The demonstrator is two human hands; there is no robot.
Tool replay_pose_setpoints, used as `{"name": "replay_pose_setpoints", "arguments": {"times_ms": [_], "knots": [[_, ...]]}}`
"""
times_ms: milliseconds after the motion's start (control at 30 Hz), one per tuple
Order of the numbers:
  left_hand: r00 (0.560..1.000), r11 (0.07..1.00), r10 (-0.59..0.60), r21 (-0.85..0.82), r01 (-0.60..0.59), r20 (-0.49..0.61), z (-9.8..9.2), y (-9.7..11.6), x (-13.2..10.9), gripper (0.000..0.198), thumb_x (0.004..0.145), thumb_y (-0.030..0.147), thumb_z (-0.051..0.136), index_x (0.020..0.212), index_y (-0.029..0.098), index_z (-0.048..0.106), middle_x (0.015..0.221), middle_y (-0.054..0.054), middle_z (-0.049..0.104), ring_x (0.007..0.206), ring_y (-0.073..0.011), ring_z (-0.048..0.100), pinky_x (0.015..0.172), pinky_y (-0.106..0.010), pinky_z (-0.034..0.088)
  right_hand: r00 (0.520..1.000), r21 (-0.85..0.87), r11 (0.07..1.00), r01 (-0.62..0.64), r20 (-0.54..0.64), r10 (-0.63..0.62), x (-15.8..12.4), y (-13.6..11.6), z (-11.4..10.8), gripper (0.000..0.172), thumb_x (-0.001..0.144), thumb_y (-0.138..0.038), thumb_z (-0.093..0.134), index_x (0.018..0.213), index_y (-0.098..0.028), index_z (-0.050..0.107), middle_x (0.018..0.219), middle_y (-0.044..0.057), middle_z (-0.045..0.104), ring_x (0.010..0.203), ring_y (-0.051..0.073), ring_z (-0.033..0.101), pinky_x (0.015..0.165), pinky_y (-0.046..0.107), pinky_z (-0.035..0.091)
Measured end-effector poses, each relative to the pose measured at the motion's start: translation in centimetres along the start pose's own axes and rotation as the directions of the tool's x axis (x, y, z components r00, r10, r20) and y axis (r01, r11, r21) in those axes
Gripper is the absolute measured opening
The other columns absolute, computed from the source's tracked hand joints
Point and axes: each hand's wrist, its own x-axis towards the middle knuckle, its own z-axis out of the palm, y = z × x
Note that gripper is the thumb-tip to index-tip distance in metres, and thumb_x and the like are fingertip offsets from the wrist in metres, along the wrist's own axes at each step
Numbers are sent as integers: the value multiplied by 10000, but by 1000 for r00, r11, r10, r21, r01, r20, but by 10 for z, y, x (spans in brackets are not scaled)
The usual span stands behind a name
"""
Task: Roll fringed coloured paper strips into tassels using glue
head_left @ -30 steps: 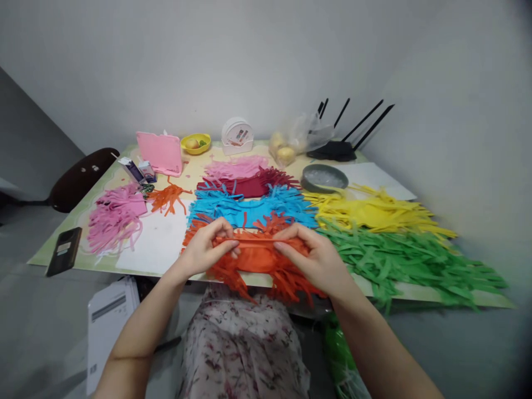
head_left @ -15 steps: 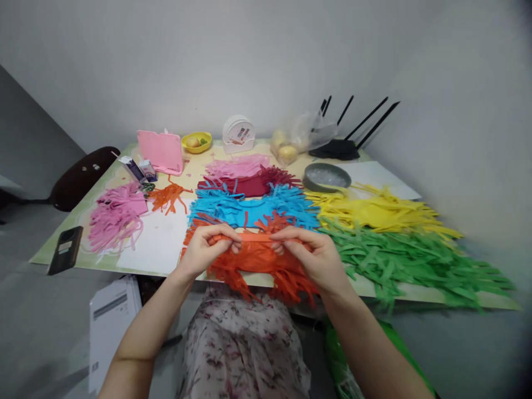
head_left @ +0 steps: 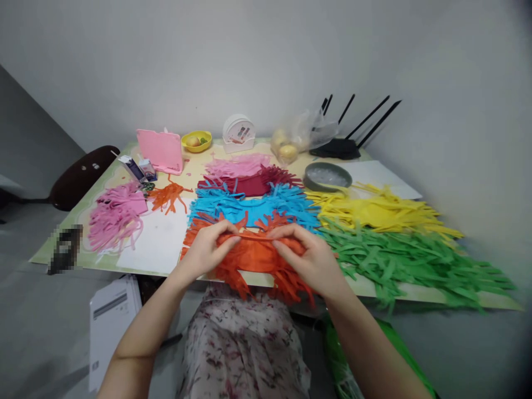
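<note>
Orange edge drawn narrow

Head view: my left hand [head_left: 210, 246] and right hand [head_left: 312, 257] each pinch the upper edge of the orange fringed piece [head_left: 255, 257], at the table's [head_left: 195, 167] near side, before the blue fringed piece [head_left: 255, 210]; between my fingertips the edge looks narrower than half a second ago; I judge it is being rolled.

Matt orange fringe [head_left: 254, 256], crinkled plastic bag [head_left: 306, 131], smooth wall [head_left: 249, 55]
</note>
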Motion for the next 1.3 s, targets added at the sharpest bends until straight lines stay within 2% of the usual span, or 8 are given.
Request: {"name": "replay_pose_setpoints", "arguments": {"times_ms": [167, 400, 733, 833, 967, 1033, 1133, 1300], "knots": [[984, 836, -148, -519, 180, 103, 3, 0, -2, 227, 869, 364, 624, 856, 157, 534, 709, -28, 687, 616, -144, 673, 627, -253, 522, 990, 372, 918, -138, 50, 128, -1, 1, 3, 180, 838, -379, 649, 895, -209, 662, 781, 44, 749, 697, 185, 718, 693, 315, 586], [974, 740, -199, -635, 222, 109, 8, -10, -3, 286, 816, 323, 688, 1009, 117, 734, 798, -80, 738, 637, -146, 684, 663, -259, 522, 989, 498, 856, -138, 28, 143, 3, 10, 5, 150, 776, -314, 708, 862, -217, 783, 751, 46, 770, 672, 183, 723, 673, 304, 602], [956, 497, -289, -845, 197, 53, 26, -11, -4, 83, 693, 208, 683, 692, 133, 718, 586, -17, 673, 472, -107, 600, 549, -235, 502, 990, 587, 809, -24, -96, 99, 2, 12, 18, 174, 763, -147, 615, 733, -224, 768, 645, 3, 745, 551, 147, 695, 548, 241, 583], [981, 678, -187, -717, 163, 46, 17, -7, -12, 137, 784, 247, 633, 757, 147, 724, 683, -49, 711, 598, -156, 661, 640, -292, 540, 986, 454, 883, 120, -160, -52, -4, 5, 14, 268, 785, -74, 558, 776, -242, 767, 673, -16, 750, 593, 134, 705, 578, 220, 576], [993, 985, 114, -132, -112, 6, -6, 12, -19, 169, 875, 208, 572, 902, 174, 736, 1244, -123, 665, 1250, -269, 540, 1080, -445, 383, 931, 217, 906, 364, -105, -349, -7, -7, 2, 313, 758, -14, 537, 826, -223, 760, 724, 1, 750, 639, 137, 704, 620, 232, 563], [976, 974, 216, 67, -217, 21, -10, 23, -19, 179, 890, 206, 578, 1004, 194, 715, 1312, -108, 627, 1338, -258, 454, 1149, -466, 283, 902, 154, 889, 432, -67, -426, -7, -12, -1, 308, 755, -9, 533, 830, -208, 756, 716, 12, 744, 639, 139, 702, 619, 232, 556], [957, 947, 266, 151, -282, 119, -5, 29, -16, 210, 891, 224, 605, 1085, 204, 683, 1129, -84, 718, 1156, -216, 600, 1129, -437, 318, 899, 140, 888, 439, -46, -437, -6, -17, -1, 306, 772, -24, 516, 834, -207, 753, 716, 15, 745, 636, 135, 705, 615, 223, 559], [972, 947, 222, 221, -233, 76, 5, 25, -14, 198, 899, 170, 550, 1050, 173, 678, 977, -70, 732, 932, -184, 653, 885, -317, 475, 968, 160, 955, 249, 3, -253, -9, -16, -1, 266, 831, -104, 517, 874, -211, 757, 712, 9, 756, 605, 137, 710, 586, 214, 573]]}}
